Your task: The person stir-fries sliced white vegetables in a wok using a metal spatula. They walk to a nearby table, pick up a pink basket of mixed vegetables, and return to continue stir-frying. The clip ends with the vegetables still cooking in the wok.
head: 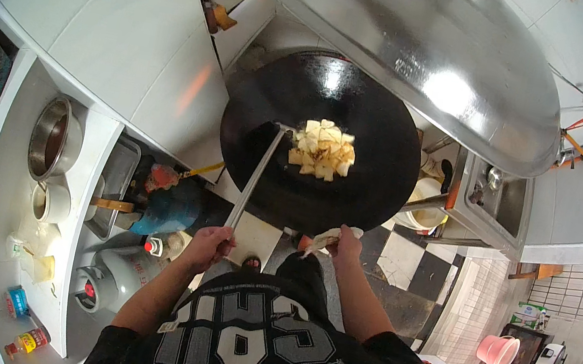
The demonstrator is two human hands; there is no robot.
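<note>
A large black wok [365, 195] spreads out before me, its near rim close to my hands. In its middle lies a heap of pale, partly browned food pieces [323, 149], perhaps tofu. My left hand [210, 246] grips the long metal handle of a wok spatula [260, 170]. The spatula's head rests in the wok, touching the left side of the heap. My right hand [347, 247] holds a folded off-white cloth [325, 240] at the near right rim. Whether the hand grips the rim through the cloth cannot be made out.
A metal hood [409, 45] overhangs the wok's far right. Left, a white shelf [70, 260] holds a steel pot [56, 140] and bottles. Below it stands a gas cylinder [119, 280]. A steel sink [513, 200] and white bucket [419, 216] are at right, above a checkered floor [400, 260].
</note>
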